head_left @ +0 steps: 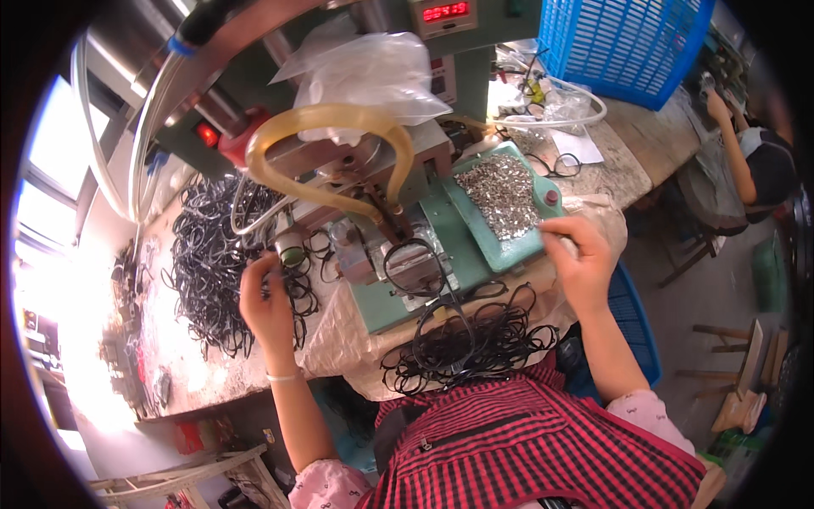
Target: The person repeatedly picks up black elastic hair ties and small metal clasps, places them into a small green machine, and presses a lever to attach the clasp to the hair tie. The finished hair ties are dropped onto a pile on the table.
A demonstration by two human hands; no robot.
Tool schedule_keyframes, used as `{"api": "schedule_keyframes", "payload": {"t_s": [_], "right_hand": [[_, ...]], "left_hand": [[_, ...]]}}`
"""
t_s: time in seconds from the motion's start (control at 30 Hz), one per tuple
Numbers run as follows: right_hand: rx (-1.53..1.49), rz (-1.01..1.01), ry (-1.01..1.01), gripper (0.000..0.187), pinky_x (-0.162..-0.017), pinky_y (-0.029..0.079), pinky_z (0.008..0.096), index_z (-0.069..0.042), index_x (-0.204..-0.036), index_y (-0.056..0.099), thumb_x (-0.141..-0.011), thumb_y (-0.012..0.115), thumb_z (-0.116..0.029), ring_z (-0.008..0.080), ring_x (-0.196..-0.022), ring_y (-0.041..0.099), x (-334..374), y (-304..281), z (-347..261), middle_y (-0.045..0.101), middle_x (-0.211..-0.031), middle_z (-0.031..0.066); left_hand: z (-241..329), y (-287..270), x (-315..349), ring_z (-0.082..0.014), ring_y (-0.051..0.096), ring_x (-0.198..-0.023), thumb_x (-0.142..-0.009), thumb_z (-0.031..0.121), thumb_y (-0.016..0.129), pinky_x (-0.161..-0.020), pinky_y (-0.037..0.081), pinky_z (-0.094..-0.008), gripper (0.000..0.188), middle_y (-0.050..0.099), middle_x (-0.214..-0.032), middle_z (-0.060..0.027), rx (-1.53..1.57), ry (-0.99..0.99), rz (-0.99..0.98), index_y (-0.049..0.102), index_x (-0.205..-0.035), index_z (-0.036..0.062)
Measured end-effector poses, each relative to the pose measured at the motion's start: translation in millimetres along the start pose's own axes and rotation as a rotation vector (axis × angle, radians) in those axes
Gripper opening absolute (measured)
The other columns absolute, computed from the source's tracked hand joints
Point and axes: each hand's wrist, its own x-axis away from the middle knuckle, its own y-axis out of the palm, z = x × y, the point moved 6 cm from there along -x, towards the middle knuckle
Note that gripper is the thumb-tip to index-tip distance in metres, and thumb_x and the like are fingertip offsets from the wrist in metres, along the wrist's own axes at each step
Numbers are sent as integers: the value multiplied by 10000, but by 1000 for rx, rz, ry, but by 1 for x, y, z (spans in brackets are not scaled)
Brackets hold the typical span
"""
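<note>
My left hand (pixel 266 304) is closed, fingers curled, beside a large heap of thin black loop-shaped pieces (pixel 208 271). A dark bit shows at its fingers, too unclear to name. My right hand (pixel 582 261) is closed in a pinch by the near right corner of a green tray (pixel 500 252) of small shiny metal pieces (pixel 502 193). What it pinches, if anything, I cannot make out. Between my hands, a black loop (pixel 387 270) hangs at the working head of a green press machine (pixel 373 310). More black loops (pixel 475 339) lie in front of me at the table edge.
A curved yellowish tube (pixel 339 114) and a clear plastic bag (pixel 365 81) sit on the machine. Behind the tray are a white hose (pixel 593 119) and a blue basket (pixel 627 51). Another person (pixel 755 170) sits at the far right. A blue crate (pixel 632 331) stands below my right arm.
</note>
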Motion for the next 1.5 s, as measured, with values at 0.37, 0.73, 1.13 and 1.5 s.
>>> {"api": "schedule_keyframes", "payload": {"t_s": [0.37,0.73,1.13,1.5], "right_hand": [[-390,-153,-131,258,-780,515,327,-11,-1036,654,-791,736,-21,205,-837,676,-22,122,-65,701,-857,76],[-647,-342,188,419,-979,454,291,17,-1271,545,-883,699,-24,114,-1035,627,-12,127,-86,699,-1021,41],[-77,-118,-439,144,-973,506,436,-65,-904,750,-778,805,-107,323,-1189,623,-23,94,-84,723,-1095,114],[-61,-175,-492,171,-866,534,399,-56,-925,757,-773,813,-112,294,-949,698,-30,82,-85,741,-922,107]], "left_hand": [[24,42,49,-52,386,-627,-1081,301,490,-559,343,-222,246,445,-750,36,965,-742,138,571,-1068,69],[172,-20,-59,-253,608,-641,-1024,145,324,-642,521,-317,206,684,-843,-241,726,3,354,443,-1031,-23],[205,16,-12,-213,591,-576,-1017,206,362,-631,503,-264,213,717,-795,-243,841,-182,-58,424,-1041,4],[174,-7,-15,-240,624,-580,-1001,124,409,-588,515,-304,130,678,-781,-253,932,-206,-31,451,-1005,1]]}}
